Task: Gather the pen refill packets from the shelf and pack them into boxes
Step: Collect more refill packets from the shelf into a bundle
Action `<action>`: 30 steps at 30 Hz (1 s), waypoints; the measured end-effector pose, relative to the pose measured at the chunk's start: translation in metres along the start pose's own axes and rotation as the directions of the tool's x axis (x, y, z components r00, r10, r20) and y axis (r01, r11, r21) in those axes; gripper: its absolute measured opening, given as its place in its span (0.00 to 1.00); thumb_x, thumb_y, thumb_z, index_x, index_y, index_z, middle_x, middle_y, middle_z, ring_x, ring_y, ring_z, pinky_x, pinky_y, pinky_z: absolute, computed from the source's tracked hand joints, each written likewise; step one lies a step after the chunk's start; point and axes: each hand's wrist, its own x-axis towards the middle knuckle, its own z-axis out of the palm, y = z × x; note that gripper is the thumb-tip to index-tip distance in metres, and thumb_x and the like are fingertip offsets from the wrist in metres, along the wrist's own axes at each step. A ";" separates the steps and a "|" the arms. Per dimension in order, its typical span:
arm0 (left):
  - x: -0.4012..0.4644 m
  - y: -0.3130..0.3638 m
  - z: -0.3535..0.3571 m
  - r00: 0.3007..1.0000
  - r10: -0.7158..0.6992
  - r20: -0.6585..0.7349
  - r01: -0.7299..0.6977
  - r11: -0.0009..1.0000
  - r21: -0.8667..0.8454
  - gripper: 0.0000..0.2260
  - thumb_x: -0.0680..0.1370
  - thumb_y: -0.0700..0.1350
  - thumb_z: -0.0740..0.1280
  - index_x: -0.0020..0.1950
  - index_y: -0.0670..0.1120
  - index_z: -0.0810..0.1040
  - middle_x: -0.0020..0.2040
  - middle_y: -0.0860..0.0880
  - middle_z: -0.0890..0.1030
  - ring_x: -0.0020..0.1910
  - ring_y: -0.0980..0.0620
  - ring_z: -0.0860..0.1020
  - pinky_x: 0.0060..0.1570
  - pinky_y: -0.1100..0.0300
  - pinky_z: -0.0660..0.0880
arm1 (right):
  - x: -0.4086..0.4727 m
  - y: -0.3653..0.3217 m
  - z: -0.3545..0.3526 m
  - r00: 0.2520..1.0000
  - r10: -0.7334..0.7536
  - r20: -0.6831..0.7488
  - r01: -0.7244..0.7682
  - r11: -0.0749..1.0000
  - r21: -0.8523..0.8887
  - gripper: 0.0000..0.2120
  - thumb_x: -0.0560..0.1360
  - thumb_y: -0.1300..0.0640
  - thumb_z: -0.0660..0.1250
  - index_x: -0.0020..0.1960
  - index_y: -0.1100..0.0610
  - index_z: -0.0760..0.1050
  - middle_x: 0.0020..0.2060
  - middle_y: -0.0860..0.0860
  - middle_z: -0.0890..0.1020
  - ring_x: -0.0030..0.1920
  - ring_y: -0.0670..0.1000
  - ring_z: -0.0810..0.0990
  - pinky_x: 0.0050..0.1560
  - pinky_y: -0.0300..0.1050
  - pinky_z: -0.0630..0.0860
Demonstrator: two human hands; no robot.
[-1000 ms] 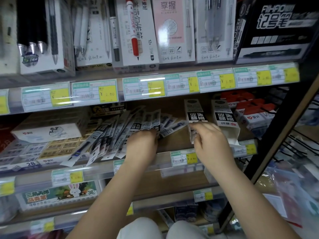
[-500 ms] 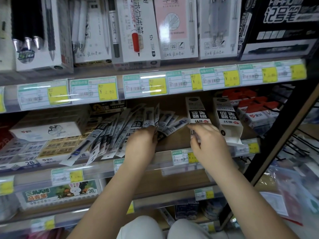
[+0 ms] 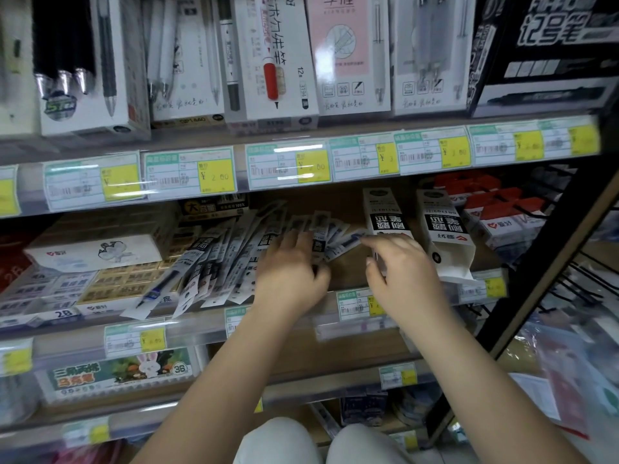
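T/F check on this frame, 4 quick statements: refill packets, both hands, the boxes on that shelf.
1. The refill packets lie fanned out on the middle shelf. True.
2. The left hand hangs below the shelf, away from the packets. False: it rests on them.
3. Two black-and-white boxes stand right of the packets. True.
4. The right hand holds a red marker. False: it reaches toward the packets' right end, in front of the near box; what it grips is unclear.
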 end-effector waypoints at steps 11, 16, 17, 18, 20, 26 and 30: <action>0.023 -0.001 0.011 0.986 -0.012 0.166 -0.012 0.990 0.141 0.14 0.80 0.46 0.59 0.65 0.51 0.74 0.63 0.46 0.73 0.60 0.41 0.73 0.56 0.49 0.71 | 0.001 -0.003 -0.001 1.000 0.000 0.000 0.000 1.000 0.016 0.14 0.71 0.66 0.67 0.56 0.61 0.80 0.46 0.56 0.83 0.49 0.59 0.79 0.52 0.50 0.75; 0.025 -0.004 0.007 0.985 -0.050 0.167 0.028 0.990 0.135 0.09 0.80 0.43 0.61 0.56 0.45 0.78 0.51 0.45 0.80 0.48 0.43 0.78 0.41 0.55 0.74 | 0.001 -0.005 -0.001 1.000 -0.004 0.007 0.004 1.000 0.026 0.13 0.72 0.66 0.67 0.56 0.61 0.80 0.48 0.57 0.83 0.51 0.59 0.79 0.53 0.50 0.74; 0.024 -0.003 0.004 0.984 -0.052 0.171 0.027 0.989 0.145 0.08 0.80 0.43 0.61 0.54 0.44 0.78 0.49 0.44 0.80 0.47 0.43 0.78 0.40 0.55 0.73 | 0.001 -0.005 -0.001 1.000 -0.004 0.007 0.004 1.000 0.026 0.13 0.72 0.66 0.67 0.56 0.61 0.80 0.48 0.57 0.83 0.51 0.59 0.79 0.53 0.50 0.74; 0.022 -0.003 0.002 0.983 -0.051 0.174 0.024 0.988 0.156 0.08 0.80 0.43 0.60 0.53 0.43 0.77 0.48 0.44 0.80 0.47 0.43 0.78 0.39 0.55 0.72 | 0.001 -0.005 -0.001 1.000 -0.006 0.006 0.005 1.000 0.028 0.13 0.72 0.67 0.67 0.56 0.61 0.80 0.48 0.57 0.83 0.51 0.59 0.79 0.53 0.50 0.74; 0.020 -0.002 -0.003 0.983 -0.044 0.178 0.013 0.984 0.175 0.08 0.80 0.43 0.59 0.51 0.42 0.76 0.47 0.43 0.80 0.45 0.42 0.78 0.39 0.55 0.72 | 0.001 -0.005 -0.001 1.000 -0.005 0.008 0.004 1.000 0.031 0.13 0.72 0.67 0.67 0.56 0.61 0.80 0.47 0.57 0.83 0.50 0.59 0.79 0.53 0.50 0.74; 0.018 0.000 -0.006 0.988 -0.039 0.148 0.012 0.984 0.179 0.07 0.80 0.41 0.59 0.54 0.41 0.75 0.48 0.41 0.79 0.46 0.41 0.78 0.38 0.54 0.71 | 0.001 -0.002 -0.001 1.000 -0.009 0.017 0.009 1.000 0.021 0.12 0.73 0.63 0.66 0.55 0.61 0.80 0.47 0.57 0.83 0.49 0.60 0.79 0.52 0.49 0.74; 0.021 0.000 -0.006 0.987 -0.067 0.148 0.043 0.986 0.159 0.11 0.78 0.35 0.60 0.58 0.42 0.75 0.51 0.41 0.79 0.49 0.41 0.78 0.39 0.54 0.71 | 0.000 -0.005 -0.001 1.000 0.007 0.028 -0.008 0.999 0.031 0.11 0.73 0.63 0.67 0.55 0.61 0.80 0.45 0.57 0.83 0.49 0.59 0.78 0.50 0.47 0.72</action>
